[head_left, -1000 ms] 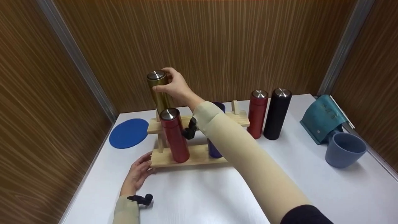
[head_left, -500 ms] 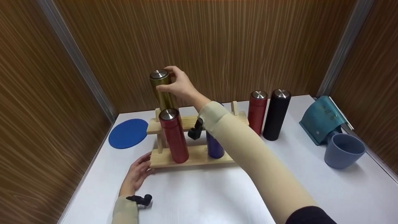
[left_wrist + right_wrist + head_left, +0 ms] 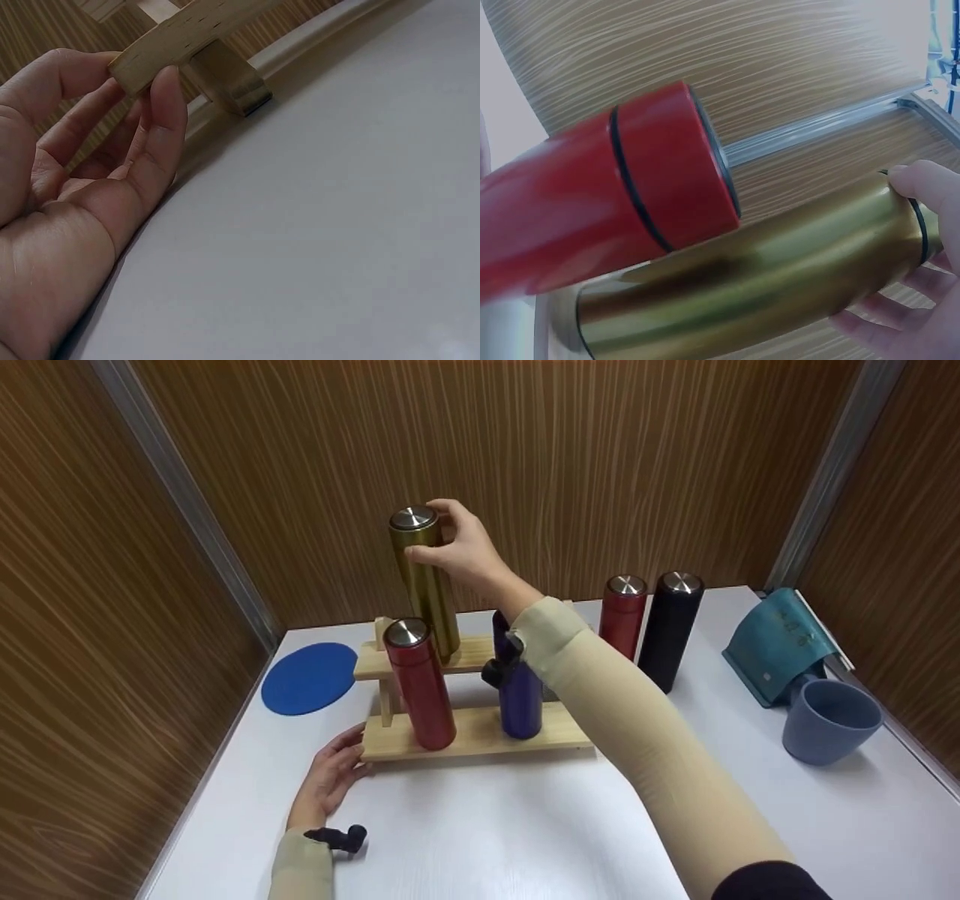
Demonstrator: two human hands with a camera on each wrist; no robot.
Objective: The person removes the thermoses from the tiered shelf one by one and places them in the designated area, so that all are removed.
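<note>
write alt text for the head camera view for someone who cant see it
A person's right hand grips the top of a gold flask at the upper tier of a wooden rack, while the left hand rests against the rack's base on a white table. A red flask and a purple flask stand on the lower tier.

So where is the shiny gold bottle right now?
In the head view the gold bottle is in the middle-left, gripped near its cap by the right hand, over the upper shelf of the wooden rack, just behind the red bottle.
</note>
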